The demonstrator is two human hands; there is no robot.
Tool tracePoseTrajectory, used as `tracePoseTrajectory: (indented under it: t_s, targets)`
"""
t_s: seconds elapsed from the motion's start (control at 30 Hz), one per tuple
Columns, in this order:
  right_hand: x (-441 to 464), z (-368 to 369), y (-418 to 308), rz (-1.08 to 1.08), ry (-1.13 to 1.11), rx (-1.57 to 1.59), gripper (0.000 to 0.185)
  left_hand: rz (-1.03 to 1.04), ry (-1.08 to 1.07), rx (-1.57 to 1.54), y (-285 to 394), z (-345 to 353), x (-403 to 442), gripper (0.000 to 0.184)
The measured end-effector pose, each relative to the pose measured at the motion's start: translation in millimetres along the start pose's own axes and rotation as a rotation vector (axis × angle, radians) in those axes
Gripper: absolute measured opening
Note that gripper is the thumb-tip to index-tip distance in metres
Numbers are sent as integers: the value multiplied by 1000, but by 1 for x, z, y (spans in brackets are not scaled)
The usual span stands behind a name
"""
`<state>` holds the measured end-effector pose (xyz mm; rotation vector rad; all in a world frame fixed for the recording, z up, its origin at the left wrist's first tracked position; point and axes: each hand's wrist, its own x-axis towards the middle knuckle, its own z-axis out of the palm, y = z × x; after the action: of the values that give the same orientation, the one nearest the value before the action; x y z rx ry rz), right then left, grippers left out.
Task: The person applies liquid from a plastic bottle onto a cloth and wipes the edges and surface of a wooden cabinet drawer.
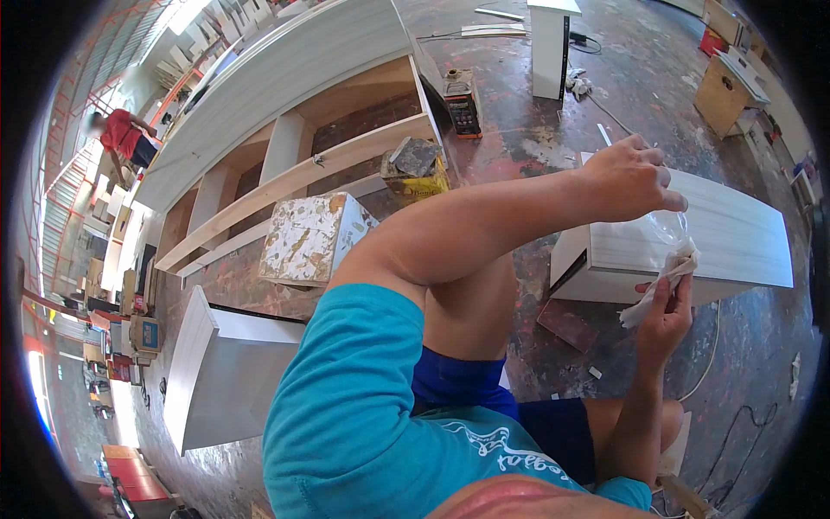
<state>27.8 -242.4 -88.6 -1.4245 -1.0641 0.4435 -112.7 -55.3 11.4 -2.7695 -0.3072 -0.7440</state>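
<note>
My left hand (635, 180) reaches across above a long white wood-grain panelled box (726, 221), fingers closed round the top of what looks like a clear plastic bottle (667, 227). The bottle points down and its lower end meets a crumpled whitish rag (683, 259). Below it my right hand (667, 313) grips that rag between thumb and fingers, and a loose end hangs to the left. Both hands are at the near side of the white box, which lies on the floor. The bottle's mouth is hidden by the rag.
A large wooden cabinet frame (285, 173) lies at the upper left. Near it are a paint-spattered block (307, 235), a yellow tin (417, 182) and a dark metal can (462, 104). A white column (551, 52) stands behind. A person in red (125, 134) is far left.
</note>
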Motion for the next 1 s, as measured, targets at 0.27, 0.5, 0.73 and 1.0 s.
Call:
tracePoseTrajectory:
  t_s: [0.27,0.5,0.73,1.0]
  targets:
    - [0,-1,5,-1,2,17,51,0,6,8,0,2,0,31]
    - [1,0,2,-5,9,23,51,-4,40,-7,0,4,0,30]
    - [2,-2,-1,11,20,23,45,-2,73,-25,0,6,0,29]
    - [6,-3,0,23,51,76,42,-7,50,-17,-1,3,0,29]
